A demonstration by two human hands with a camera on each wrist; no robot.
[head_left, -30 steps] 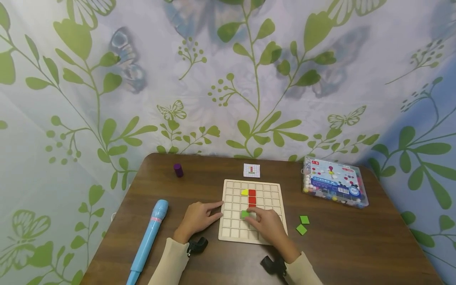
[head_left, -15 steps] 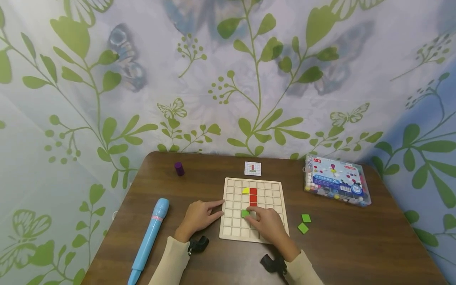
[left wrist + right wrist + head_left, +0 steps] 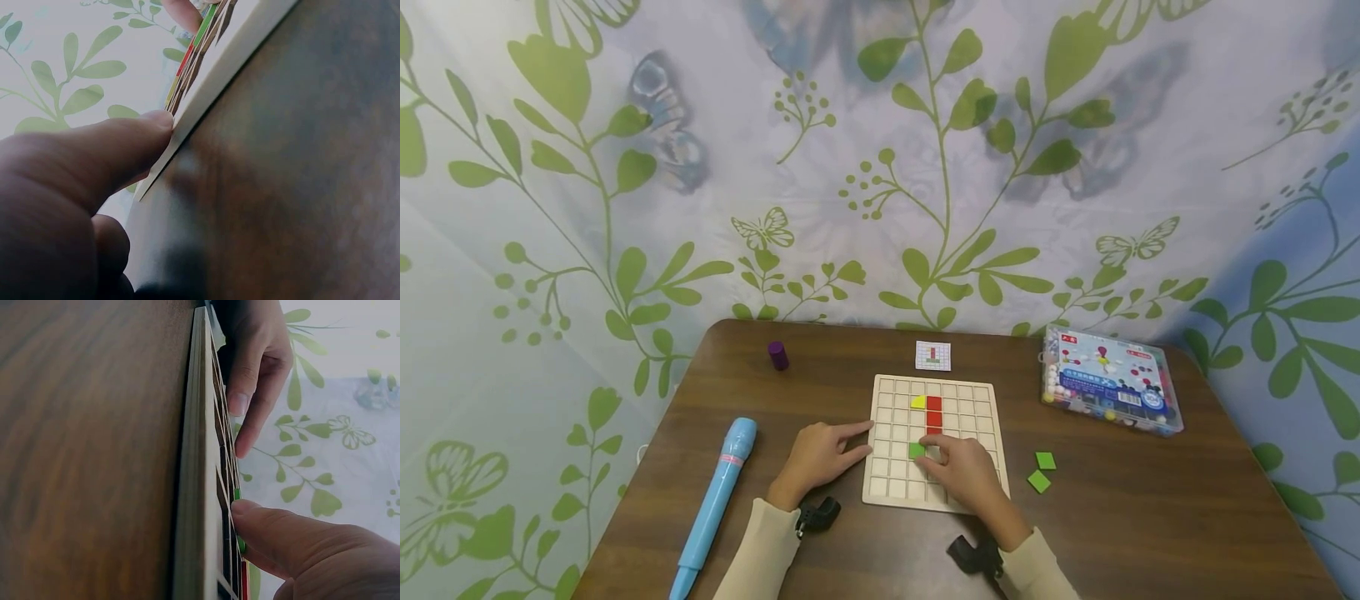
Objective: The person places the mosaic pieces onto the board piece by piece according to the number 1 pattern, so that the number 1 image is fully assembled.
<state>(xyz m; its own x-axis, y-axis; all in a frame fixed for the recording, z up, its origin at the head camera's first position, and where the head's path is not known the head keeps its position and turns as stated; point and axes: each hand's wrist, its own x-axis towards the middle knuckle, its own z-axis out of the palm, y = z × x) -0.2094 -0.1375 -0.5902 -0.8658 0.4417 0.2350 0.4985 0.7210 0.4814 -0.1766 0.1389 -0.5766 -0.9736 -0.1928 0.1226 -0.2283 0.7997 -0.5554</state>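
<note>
A pale wooden grid board [image 3: 977, 417] lies on the brown table [image 3: 1150, 517]. In its cells sit a short column of red tiles [image 3: 933, 412], a yellow tile [image 3: 917, 402] and a green tile [image 3: 916, 450]. My right hand [image 3: 966, 471] rests on the board, with a fingertip [image 3: 250, 509] pressing the green tile [image 3: 237, 494]. My left hand [image 3: 820, 454] lies flat on the table, and its straight fingers [image 3: 125, 144] touch the board's left edge [image 3: 219, 69]. My left hand [image 3: 256, 356] also shows in the right wrist view, beyond the board [image 3: 200, 456].
Two loose green tiles [image 3: 1041, 472] lie right of the board. A small pattern card [image 3: 932, 356] lies behind it. A purple cylinder [image 3: 777, 355] stands at the back left, a long blue tube [image 3: 715, 492] lies at the left, and a clear plastic box [image 3: 1108, 379] sits at the back right.
</note>
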